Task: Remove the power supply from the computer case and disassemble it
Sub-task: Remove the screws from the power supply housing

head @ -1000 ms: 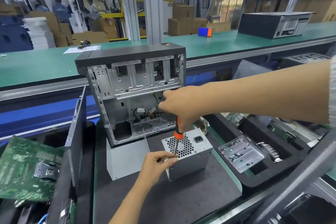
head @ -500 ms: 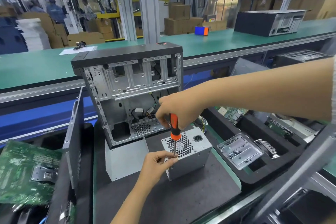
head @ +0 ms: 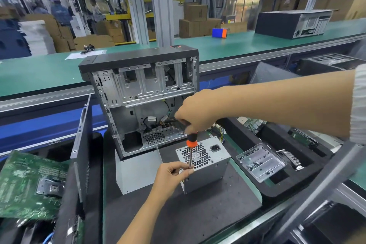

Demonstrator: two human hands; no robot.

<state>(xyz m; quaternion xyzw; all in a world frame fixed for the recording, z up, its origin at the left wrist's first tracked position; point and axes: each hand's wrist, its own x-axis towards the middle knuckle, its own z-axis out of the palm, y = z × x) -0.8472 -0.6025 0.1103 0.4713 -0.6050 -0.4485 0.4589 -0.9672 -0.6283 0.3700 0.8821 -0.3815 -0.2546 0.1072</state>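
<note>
The grey power supply [head: 210, 166] stands on the black mat in front of the open computer case [head: 142, 93], its honeycomb fan grille facing up. My right hand [head: 195, 114] grips the top of an orange and black screwdriver [head: 191, 142] held upright over the unit's near top edge. My left hand [head: 171, 175] pinches the lower end of the screwdriver's metal shaft at that edge. The tip is hidden by my fingers. A bundle of coloured wires [head: 218, 130] trails from behind the power supply.
A clear plastic screw tray [head: 259, 161] lies on black foam bins at the right. A green motherboard [head: 27, 184] lies at the left beside an upright black side panel [head: 83, 144]. Another case [head: 293, 23] sits on the green conveyor behind.
My right hand has shifted slightly up the screwdriver's handle, showing more of the orange grip. My left hand stays at the shaft, and the power supply has not moved.
</note>
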